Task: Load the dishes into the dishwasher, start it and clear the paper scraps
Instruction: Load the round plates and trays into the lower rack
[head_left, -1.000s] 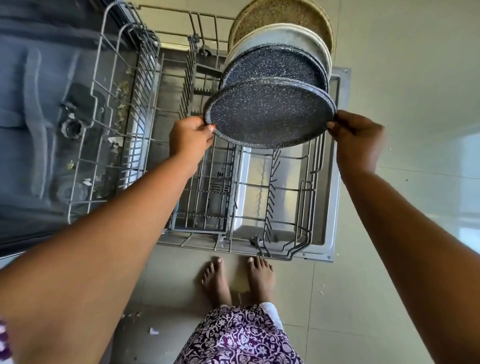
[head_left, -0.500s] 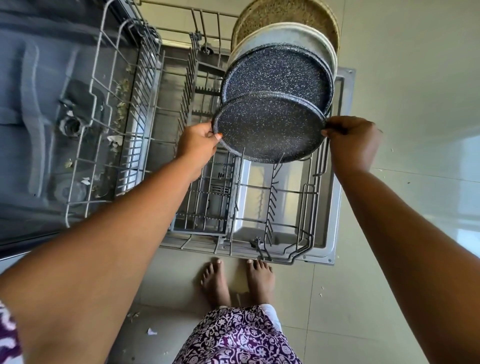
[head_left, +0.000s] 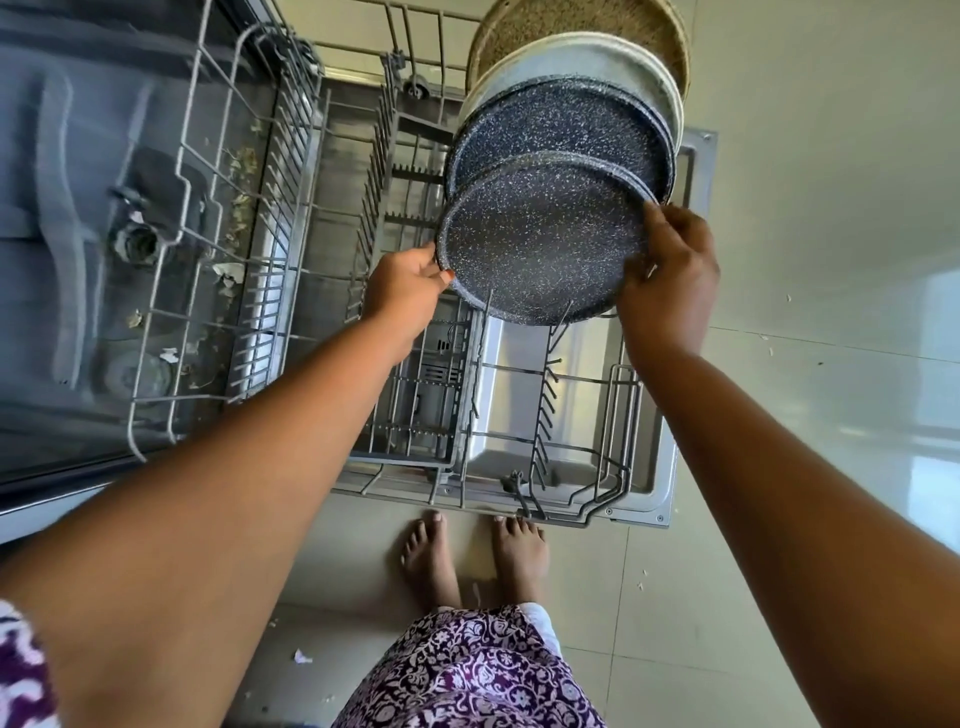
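A dark speckled plate (head_left: 540, 239) stands on edge among the tines of the pulled-out lower rack (head_left: 550, 415). My left hand (head_left: 405, 291) pinches its left rim and my right hand (head_left: 670, 265) grips its right rim. Behind it stand a second speckled plate (head_left: 566, 124), a white plate (head_left: 582, 60) and a tan woven-looking plate (head_left: 576, 21), all upright in the same row. Paper scraps (head_left: 302, 657) lie on the floor tiles near my feet, and more scraps (head_left: 228, 273) sit inside the dishwasher tub.
The upper rack (head_left: 218, 156) is slid out at the left above the tub, with debris beneath it. The open dishwasher door (head_left: 660, 488) lies flat under the lower rack. My bare feet (head_left: 472, 556) stand just in front of the door edge. Small scraps (head_left: 641, 584) dot the right tiles.
The speckled plate has come down from above the rack and tilted upright into the tines. Both hands followed it down, and my right hand shifted inward onto the rim.
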